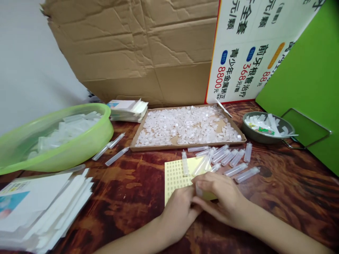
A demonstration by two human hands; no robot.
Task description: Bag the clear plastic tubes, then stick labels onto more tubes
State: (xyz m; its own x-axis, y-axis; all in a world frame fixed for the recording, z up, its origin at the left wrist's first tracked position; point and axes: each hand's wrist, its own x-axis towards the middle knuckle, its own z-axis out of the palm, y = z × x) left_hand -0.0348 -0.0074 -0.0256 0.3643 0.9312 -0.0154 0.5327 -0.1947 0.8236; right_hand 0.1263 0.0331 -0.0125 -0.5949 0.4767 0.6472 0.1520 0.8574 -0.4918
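My left hand (180, 208) and my right hand (222, 197) meet at the front of the table, fingers curled toward each other. Between them shows a pale translucent piece (199, 191) that looks like the end of a plastic tube; the fingers cover most of it. Just behind and partly beneath the hands lies a yellow sheet of small round stickers (173, 176). One capped clear tube (184, 163) rests on that sheet. Several more clear tubes (242, 173) are scattered beyond and to the right of my right hand.
A shallow cardboard tray (159, 147) of small clear plastic pieces stands behind the tubes. Left are a green basin (106, 123) of clear tubes and a stack of packets (39, 208); another stack (127, 110) is behind. A grey pan (261, 135) of strips sits right.
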